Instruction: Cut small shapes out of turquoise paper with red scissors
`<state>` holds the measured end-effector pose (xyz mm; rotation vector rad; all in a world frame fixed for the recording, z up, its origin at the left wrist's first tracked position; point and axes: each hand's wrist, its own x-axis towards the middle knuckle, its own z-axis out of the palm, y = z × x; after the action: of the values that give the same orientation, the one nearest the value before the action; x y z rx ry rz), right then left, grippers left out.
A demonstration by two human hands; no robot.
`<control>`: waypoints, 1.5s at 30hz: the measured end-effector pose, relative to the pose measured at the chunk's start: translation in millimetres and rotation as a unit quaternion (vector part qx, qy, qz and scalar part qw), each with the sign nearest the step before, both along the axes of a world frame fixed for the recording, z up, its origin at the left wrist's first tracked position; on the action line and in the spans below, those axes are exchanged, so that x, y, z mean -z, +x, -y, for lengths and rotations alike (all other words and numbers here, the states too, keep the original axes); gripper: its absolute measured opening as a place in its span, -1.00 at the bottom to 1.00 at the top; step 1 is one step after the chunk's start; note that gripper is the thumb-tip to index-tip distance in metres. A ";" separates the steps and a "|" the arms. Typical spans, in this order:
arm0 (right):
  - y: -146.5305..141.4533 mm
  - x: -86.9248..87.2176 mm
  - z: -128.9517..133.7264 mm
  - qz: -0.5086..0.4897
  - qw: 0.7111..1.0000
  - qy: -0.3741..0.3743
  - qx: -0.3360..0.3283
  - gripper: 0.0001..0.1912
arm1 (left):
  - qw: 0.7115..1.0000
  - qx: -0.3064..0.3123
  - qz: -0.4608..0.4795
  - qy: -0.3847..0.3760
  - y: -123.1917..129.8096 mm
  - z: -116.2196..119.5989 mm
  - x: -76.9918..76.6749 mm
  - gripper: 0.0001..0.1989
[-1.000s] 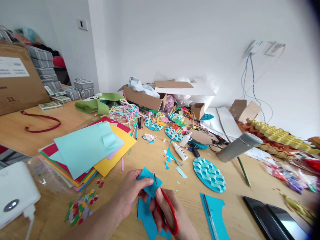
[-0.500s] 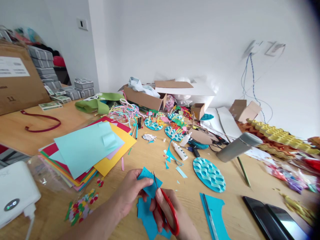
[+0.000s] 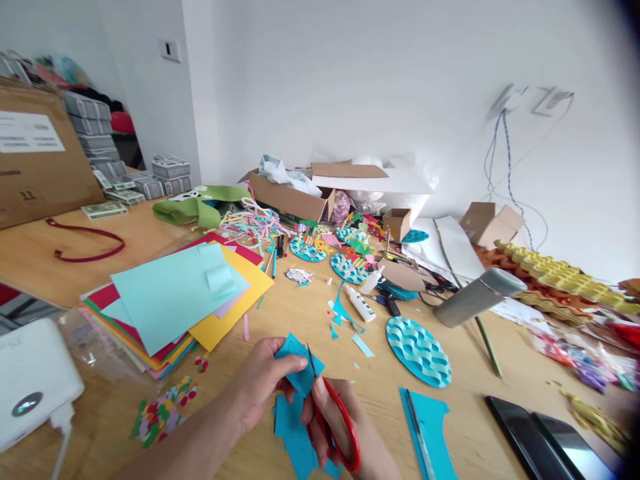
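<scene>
Between its thumb and fingers, my left hand pinches a small piece of blue paper above the table. My right hand grips red-handled scissors, whose dark blades lie across the right part of that piece. Below both hands is a larger, irregularly cut blue sheet, partly covered by my fingers. On the right, a silver pen-like tool rests on another cut blue sheet. A blue oval with pale wavy strips lies beyond it.
Coloured paper sheets are stacked at left, near small paper dots and a white device. Ahead are glue bottles and blue scraps. A grey tumbler and dark phones are at right.
The view has shifted very slightly. Both hands, the scissors and the pinched blue piece look almost the same as before.
</scene>
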<state>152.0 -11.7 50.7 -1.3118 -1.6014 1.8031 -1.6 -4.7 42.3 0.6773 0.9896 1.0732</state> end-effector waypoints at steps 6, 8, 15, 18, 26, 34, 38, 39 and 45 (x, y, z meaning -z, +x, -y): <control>-0.4 -0.3 -0.4 -0.003 1.000 -0.006 0.007 -0.28 | 1.000 -0.009 -0.001 0.002 -0.2 -0.8 -0.6 -0.76; -0.8 0.1 -1.4 0.002 1.000 -0.009 0.000 -0.28 | 1.000 -0.009 -0.001 0.004 -0.2 -0.7 -1.1 -0.75; -1.4 4.3 -3.9 -0.002 1.000 -0.006 -0.019 -0.25 | 1.000 -0.003 0.000 0.006 -1.3 -1.2 0.4 -0.77; -1.2 5.8 -4.1 -0.001 1.000 -0.007 -0.017 -0.24 | 1.000 -0.003 0.000 0.001 -1.7 -1.8 0.5 -0.78; 0.0 5.1 -0.2 -0.029 0.999 -0.016 -0.004 -0.27 | 1.000 0.001 0.012 0.002 -1.9 -1.7 0.7 -0.79; -2.0 0.5 1.2 -0.036 0.999 -0.020 0.003 -0.31 | 1.000 0.004 0.007 0.001 -1.5 -2.6 2.0 -0.80; -1.1 -0.1 2.8 -0.026 1.000 -0.010 0.007 -0.32 | 1.000 0.001 0.012 0.006 -1.6 -2.4 2.2 -0.79; -0.9 0.2 2.8 -0.026 1.000 -0.006 0.005 -0.31 | 1.000 0.001 0.012 0.006 -1.6 -2.1 2.1 -0.79; -0.3 3.2 -0.8 -0.017 1.000 -0.010 -0.003 -0.28 | 1.000 -0.006 0.003 -0.003 -1.0 -0.6 -0.9 -0.78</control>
<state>151.7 -11.0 47.5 -1.2792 -1.5750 1.8404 -2.6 -4.0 43.2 0.6635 0.9930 1.0810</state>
